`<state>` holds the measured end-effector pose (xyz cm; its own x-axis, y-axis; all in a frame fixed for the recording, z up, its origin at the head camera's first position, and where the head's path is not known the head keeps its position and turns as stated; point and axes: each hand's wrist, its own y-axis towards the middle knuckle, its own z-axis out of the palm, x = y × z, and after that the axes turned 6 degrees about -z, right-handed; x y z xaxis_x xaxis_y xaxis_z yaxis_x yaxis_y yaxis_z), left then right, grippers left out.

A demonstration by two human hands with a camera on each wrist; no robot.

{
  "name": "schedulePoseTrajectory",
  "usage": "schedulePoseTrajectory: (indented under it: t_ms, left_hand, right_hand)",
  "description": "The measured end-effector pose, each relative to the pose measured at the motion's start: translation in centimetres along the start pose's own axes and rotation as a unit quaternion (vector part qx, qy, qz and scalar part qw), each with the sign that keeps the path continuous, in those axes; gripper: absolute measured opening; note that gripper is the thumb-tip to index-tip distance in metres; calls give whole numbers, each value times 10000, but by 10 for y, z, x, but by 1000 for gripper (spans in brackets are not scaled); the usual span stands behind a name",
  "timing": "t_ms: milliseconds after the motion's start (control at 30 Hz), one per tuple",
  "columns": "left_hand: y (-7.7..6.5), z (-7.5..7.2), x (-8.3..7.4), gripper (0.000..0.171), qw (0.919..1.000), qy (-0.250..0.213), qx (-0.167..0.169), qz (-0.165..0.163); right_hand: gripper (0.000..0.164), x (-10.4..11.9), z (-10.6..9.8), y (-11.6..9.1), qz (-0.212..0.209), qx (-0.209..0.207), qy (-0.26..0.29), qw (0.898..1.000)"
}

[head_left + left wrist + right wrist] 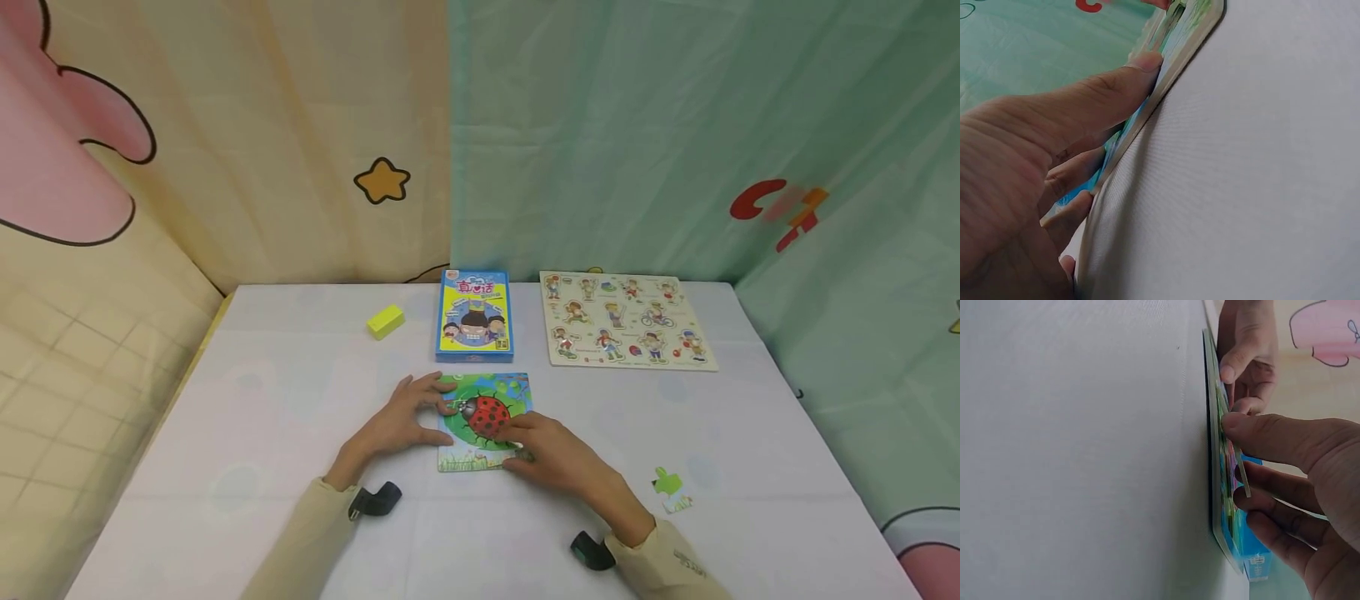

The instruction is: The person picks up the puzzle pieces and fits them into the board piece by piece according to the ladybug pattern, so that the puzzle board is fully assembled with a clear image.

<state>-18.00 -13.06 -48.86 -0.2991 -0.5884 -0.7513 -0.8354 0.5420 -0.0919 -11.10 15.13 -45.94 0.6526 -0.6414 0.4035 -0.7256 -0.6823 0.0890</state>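
Observation:
A square ladybug jigsaw puzzle (483,412) lies on the white table in the head view, with its grassy edge toward the person. My left hand (401,421) rests at its left side, thumb and fingers spread along the frame; the left wrist view shows the thumb on the puzzle's edge (1188,56). Over the lower right part, my right hand (558,454) pinches a thin puzzle piece (1243,472) between thumb and fingers. This piece stands tilted against the puzzle's surface in the right wrist view. The fingers hide most of its picture.
Loose green puzzle pieces (667,483) lie to the right of the right forearm. Behind the puzzle stands a blue and yellow card box (474,317), with a yellow block (386,322) to its left and a board of figures (626,321) to its right.

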Motion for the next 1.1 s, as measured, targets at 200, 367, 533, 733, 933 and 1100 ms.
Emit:
schedulePoseTrajectory:
  t_ms: [200, 367, 533, 733, 933, 1100]
  left_hand:
    - [-1, -1, -1, 32, 10000, 1, -21, -14]
    - [-1, -1, -2, 32, 10000, 30, 8, -38]
    - [-1, -1, -3, 32, 10000, 91, 3, -14]
    - [-2, 3, -3, 34, 9989, 467, -23, 10]
    - [-2, 14, -14, 43, 9960, 826, -314, -125]
    - [-4, 17, -27, 46, 9914, 1125, -613, -261]
  right_hand:
    - [30, 0, 1, -1, 5, 3, -2, 10000]
    - [28, 2, 3, 1, 25, 24, 29, 10000]
    - [28, 6, 6, 4, 26, 100, -86, 9999]
    - [30, 10, 9, 10, -75, 85, -361, 9993]
    - [27, 12, 9, 10, -228, -48, -728, 9971]
    - [26, 14, 9, 11, -181, -90, -891, 9958]
